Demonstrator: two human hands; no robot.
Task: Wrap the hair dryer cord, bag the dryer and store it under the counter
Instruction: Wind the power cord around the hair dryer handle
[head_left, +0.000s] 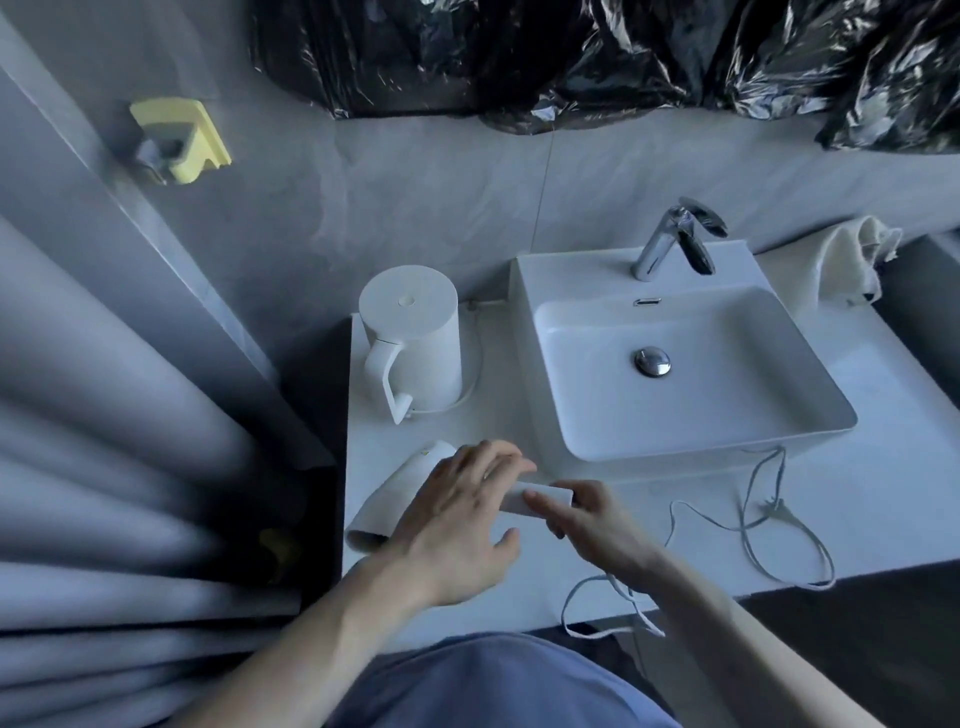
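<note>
**Dryer in hand, cord still loose: the task has barely begun**

The hair dryer (400, 499) lies on its side on the table (883, 499), in front of the sink (691, 374) and toward its left corner, with the barrel pointing away to the left. Its handle (540, 496) points toward the sink's front edge. The left hand (457, 525) rests over the body where barrel meets handle, fingers spread and curled loosely on it. The right hand (587, 519) pinches the end of the handle between fingers and thumb. Both hands are touching the dryer; neither holds the cord.

The cord (753, 519) is unwound. It trails in slack loops in front of the sink to the right of the hands, with one loop hanging over the table's near edge. Wrapping looks not yet started, so bagging and storing under the counter are left too. A pale cloth bag (852, 260) sits right of the sink, by the tap (670, 244), well apart from the dryer; it may be the dryer's pouch, though I cannot tell. A white kettle (410, 332) stands left of the sink
</note>
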